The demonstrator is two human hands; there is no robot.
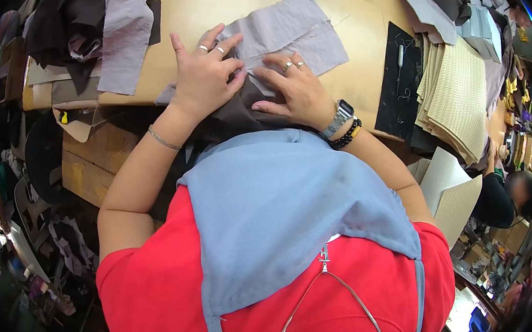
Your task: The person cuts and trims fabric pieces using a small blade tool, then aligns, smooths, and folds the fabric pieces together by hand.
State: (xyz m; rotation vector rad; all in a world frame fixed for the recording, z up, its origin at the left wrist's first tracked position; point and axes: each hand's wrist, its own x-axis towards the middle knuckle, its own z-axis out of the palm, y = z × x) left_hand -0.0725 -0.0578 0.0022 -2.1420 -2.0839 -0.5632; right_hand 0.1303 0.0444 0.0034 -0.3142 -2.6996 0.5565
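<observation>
A pale lilac-grey cloth piece (284, 26) lies on the wooden table in front of me, its layers overlapping and its edges frayed. Dark brown fabric (229, 115) runs from under it over the table's near edge toward my lap. My left hand (209, 75) rests at the cloth's left side with fingers spread; its thumb and forefinger touch the place where lilac and dark fabric meet. Bent but apart, the fingers of my right hand (294, 89) press on the cloth's lower edge. Whether any fabric is pinched under the fingertips is hard to see.
Dark fabric (67, 31) and a lilac strip (126, 45) lie at the table's left. On the right are a black board (392, 83) with a small white tool (401, 56) and stacked cream textured sheets (457, 90). Another person (499, 198) is at far right.
</observation>
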